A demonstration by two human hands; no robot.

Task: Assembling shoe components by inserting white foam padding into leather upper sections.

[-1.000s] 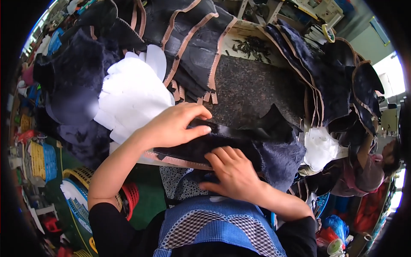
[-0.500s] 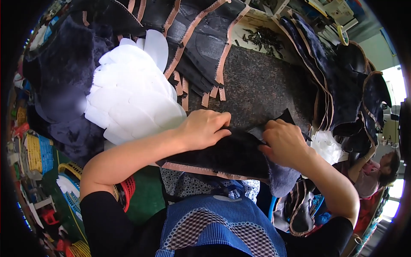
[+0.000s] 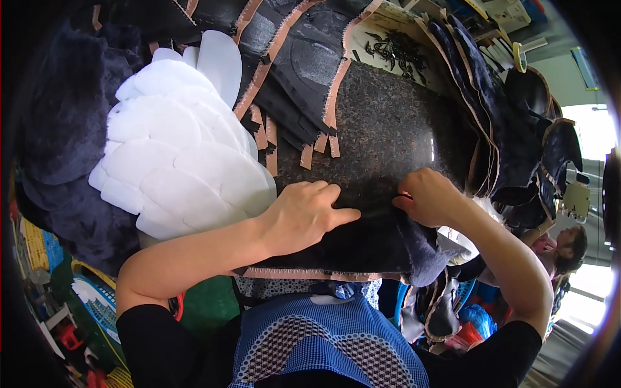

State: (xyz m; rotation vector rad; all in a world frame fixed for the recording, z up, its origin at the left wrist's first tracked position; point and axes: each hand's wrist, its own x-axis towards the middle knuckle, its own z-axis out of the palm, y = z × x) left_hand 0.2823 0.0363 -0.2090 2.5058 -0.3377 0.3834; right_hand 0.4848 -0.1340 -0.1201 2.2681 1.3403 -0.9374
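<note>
A black fleece-lined piece (image 3: 349,249) lies along the near edge of the table, its near side bordered by a tan strip with zigzag stitching. My left hand (image 3: 301,216) rests on it with curled fingers, the thumb stretched to the right over the black surface. My right hand (image 3: 430,197) pinches the far right part of the piece between thumb and fingers. At that end a fuzzy blue-grey flap (image 3: 424,258) hangs over the table edge. The fingertips of my left hand are partly hidden.
White rounded sheets (image 3: 174,149) fan out at left beside dark fleece (image 3: 71,123). Black pieces with tan stitched edges (image 3: 297,64) lie at the back; similar stacked pieces (image 3: 475,110) stand right. Black scraps (image 3: 398,55) sit in the far corner. Another person (image 3: 569,246) is at far right.
My right hand has turned and pinches the piece where it lay lower over it before. A dark pointed corner beside it has gone down. My left hand has shifted slightly toward me.
</note>
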